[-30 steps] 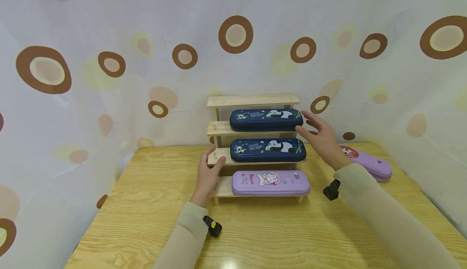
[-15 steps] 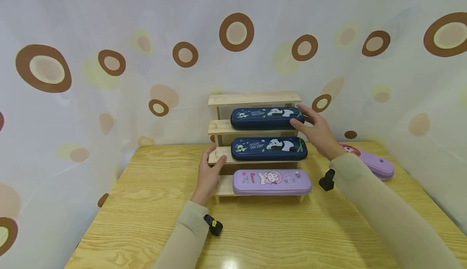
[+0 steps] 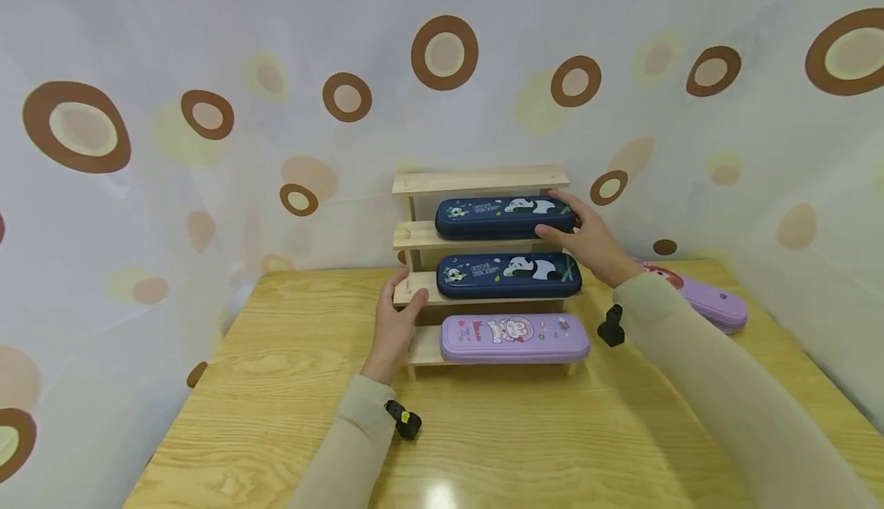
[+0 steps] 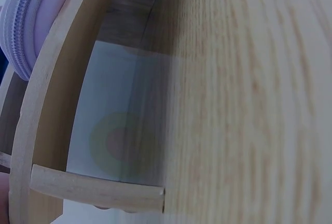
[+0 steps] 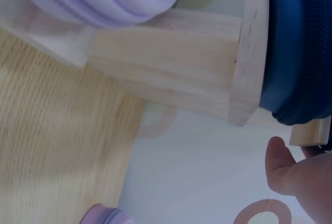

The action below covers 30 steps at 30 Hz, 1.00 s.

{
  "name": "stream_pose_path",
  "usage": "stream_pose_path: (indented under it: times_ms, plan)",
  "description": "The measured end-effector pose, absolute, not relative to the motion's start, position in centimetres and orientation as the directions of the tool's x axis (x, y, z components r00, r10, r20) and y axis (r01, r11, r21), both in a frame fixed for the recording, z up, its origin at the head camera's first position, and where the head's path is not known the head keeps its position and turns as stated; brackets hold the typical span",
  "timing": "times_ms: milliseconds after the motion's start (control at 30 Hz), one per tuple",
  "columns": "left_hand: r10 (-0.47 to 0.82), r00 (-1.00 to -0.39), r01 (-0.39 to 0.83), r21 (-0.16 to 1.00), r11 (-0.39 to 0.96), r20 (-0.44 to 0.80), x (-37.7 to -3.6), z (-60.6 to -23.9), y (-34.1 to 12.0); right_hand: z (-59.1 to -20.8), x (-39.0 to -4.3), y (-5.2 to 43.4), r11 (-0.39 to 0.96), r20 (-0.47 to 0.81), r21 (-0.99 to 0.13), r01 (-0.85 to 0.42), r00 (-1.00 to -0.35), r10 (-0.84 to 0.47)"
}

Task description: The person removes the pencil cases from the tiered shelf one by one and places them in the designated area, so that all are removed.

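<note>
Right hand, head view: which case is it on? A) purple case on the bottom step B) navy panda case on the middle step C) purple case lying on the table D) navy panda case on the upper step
D: the right hand grips the right end of the upper navy panda case on the wooden rack, fingers over its top and thumb on its front; the other cases are untouched.

A wooden rack (image 4: 46, 130) stands on the table (image 4: 249, 105) — a purple zippered case (image 4: 36, 22) on its shelf.

Wooden table (image 3: 276, 417), stepped wooden rack (image 3: 476, 180) with 3 pencil cases, purple case (image 3: 711, 305) beside.
</note>
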<state>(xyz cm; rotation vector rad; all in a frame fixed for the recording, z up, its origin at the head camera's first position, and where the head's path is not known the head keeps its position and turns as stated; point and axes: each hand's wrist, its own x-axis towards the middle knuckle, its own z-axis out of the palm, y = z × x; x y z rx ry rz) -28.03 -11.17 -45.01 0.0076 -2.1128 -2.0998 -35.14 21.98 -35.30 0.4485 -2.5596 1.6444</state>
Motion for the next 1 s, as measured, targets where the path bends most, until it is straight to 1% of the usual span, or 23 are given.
stream_pose_path:
  times_ms: [300,400,500,600,833,1000]
  plan:
    - [-0.123,-0.986,0.111,0.993,0.028,0.114,-28.4,-44.6,-11.4,-35.7,-36.2,22.3,0.403,0.251,-0.862,-0.307,-0.950,-0.188]
    - [-0.132,-0.984,0.117,0.993,0.030,0.120,-28.6,-44.4,-11.7,-35.5,-36.5,22.0,0.398,0.243,-0.867,-0.300,-0.952,-0.188]
    - [-0.135,-0.985,0.109,0.994,0.020,0.110,-28.4,-44.4,-11.9,-35.3,-36.4,21.7,0.390,0.193,-0.885,-0.253,-0.963,-0.187]
    - [-0.142,-0.985,0.098,0.995,0.005,0.097,-28.1,-44.5,-11.9,-35.3,-36.1,21.6,0.377,0.170,-0.897,-0.231,-0.967,-0.188]
    - [-0.122,-0.989,0.082,0.997,-0.001,0.081,-28.2,-45.2,-11.2,-35.4,-35.0,22.0,0.383,0.232,-0.882,-0.273,-0.961,-0.151]
    - [-0.132,-0.987,0.100,0.995,-0.022,0.096,-28.2,-45.1,-10.9,-35.2,-35.0,22.2,0.382,0.208,-0.889,-0.252,-0.966,-0.154]
